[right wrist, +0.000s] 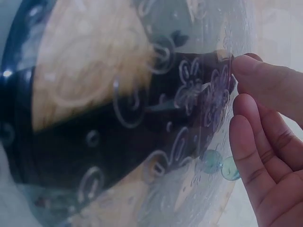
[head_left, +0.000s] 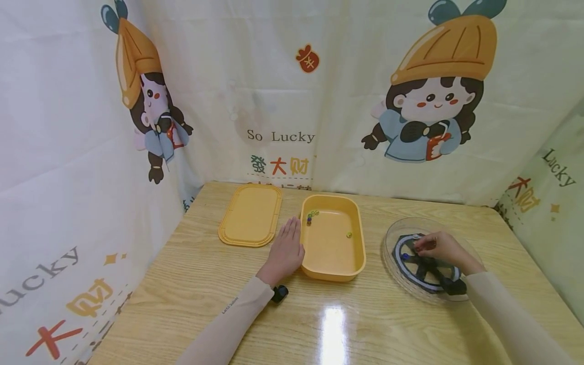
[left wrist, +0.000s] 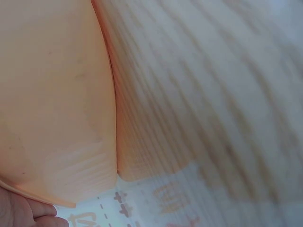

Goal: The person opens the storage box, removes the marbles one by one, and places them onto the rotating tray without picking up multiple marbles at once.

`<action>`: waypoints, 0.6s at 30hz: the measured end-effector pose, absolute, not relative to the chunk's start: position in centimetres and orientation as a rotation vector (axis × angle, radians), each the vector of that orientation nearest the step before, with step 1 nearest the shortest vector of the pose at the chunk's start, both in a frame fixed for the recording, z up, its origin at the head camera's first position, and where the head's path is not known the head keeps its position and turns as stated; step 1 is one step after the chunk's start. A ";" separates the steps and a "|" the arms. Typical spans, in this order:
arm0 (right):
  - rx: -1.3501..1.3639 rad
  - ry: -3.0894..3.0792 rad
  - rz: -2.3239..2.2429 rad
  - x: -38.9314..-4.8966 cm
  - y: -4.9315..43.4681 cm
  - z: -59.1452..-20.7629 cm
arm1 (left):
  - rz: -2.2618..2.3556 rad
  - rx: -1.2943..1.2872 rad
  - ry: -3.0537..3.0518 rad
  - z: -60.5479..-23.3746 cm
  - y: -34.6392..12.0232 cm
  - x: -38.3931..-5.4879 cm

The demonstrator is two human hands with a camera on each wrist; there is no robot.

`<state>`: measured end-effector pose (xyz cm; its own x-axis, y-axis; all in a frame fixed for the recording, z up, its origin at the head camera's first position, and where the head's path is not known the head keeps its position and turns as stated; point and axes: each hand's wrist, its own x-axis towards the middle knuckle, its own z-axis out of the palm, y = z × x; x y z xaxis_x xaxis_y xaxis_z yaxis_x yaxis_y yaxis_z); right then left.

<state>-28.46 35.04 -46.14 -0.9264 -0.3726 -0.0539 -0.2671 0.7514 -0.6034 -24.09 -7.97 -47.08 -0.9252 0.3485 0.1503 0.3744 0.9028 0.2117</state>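
My left hand (head_left: 285,248) lies with straight fingers along the left wall of a yellow rectangular box (head_left: 333,274); in the left wrist view its fingertips (left wrist: 49,220) show beside the box's wall. Several small coloured marbles (head_left: 309,221) sit inside the box. My right hand (head_left: 435,247) is over a clear round dish (head_left: 392,228), thumb and fingers bent close together at the fingertips. I cannot tell what they pinch. In the dish, a blue marble (head_left: 405,257) is near the hand, and a pale green marble (right wrist: 231,168) shows beside the fingers in the right wrist view.
A dark spoked wheel-like base (head_left: 422,271) shows through the clear dish. A flat yellow lid (head_left: 251,215) lies to the left of the box. Printed curtains (head_left: 274,101) hang behind the wooden table (head_left: 191,294) and at both sides.
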 end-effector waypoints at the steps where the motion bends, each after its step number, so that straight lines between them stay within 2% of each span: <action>1: -0.511 2.775 -0.919 -28.4 35.0 -46.1 | -0.359 -0.562 -2.958 -47.1 -8.0 -24.1; 18: -0.505 2.780 -0.855 -28.4 35.3 -45.6 | -0.371 -0.542 -2.979 -46.7 -7.8 -23.9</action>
<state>-28.40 35.27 -45.61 -0.9241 -0.3739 -0.0793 -0.2649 0.7759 -0.5726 -23.89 -7.83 -46.68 -0.9329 0.3353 0.1314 0.3573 0.9075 0.2207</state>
